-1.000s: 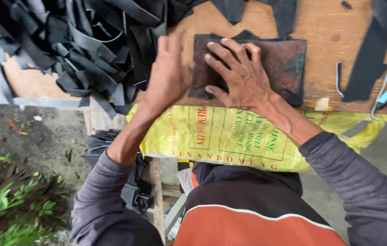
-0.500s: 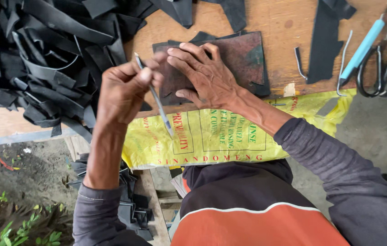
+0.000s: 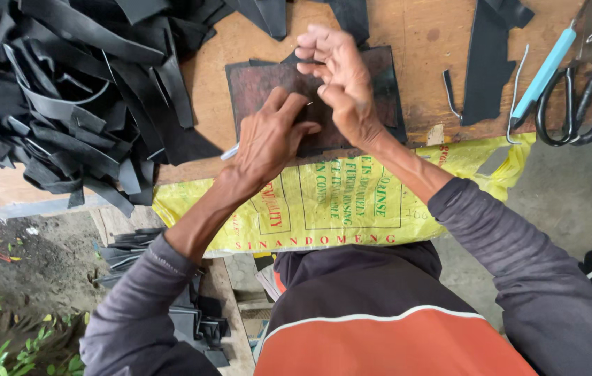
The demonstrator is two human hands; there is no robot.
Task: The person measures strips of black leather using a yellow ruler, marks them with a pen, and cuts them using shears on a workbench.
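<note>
1. While I look down over the wooden bench [image 3: 421,42], my left hand [image 3: 268,139] rests knuckles up on the dark rusty-brown plate [image 3: 261,83] that lies flat near the bench's front edge.
2. That hand is curled narrow around a thin pale tool [image 3: 229,152]; only its light tip shows, poking out at the wrist side of my fist, so I cannot tell what kind of tool it is.
3. My right hand [image 3: 341,87] hovers over the same plate, just beside my left, palm turned inward and fingers [image 3: 313,50] loosely spread; I cannot tell whether it pinches anything.
4. Dark black rubber pieces [image 3: 324,136] lie on the plate under both hands, and their edges peek out along the plate's rim.
5. A big heap of black rubber strips [image 3: 66,90] covers the bench to the left, well apart from my fingers.
6. A yellow printed sack [image 3: 337,202] hangs over the bench's front edge, between the plate and my body.
7. Far to the right lie a single black strip [image 3: 487,63], a light-blue-handled tool [image 3: 543,69] and black-handled scissors [image 3: 581,104], the last two touching each other.
8. More black pieces [image 3: 195,320] are stacked below the bench by my left elbow.
</note>
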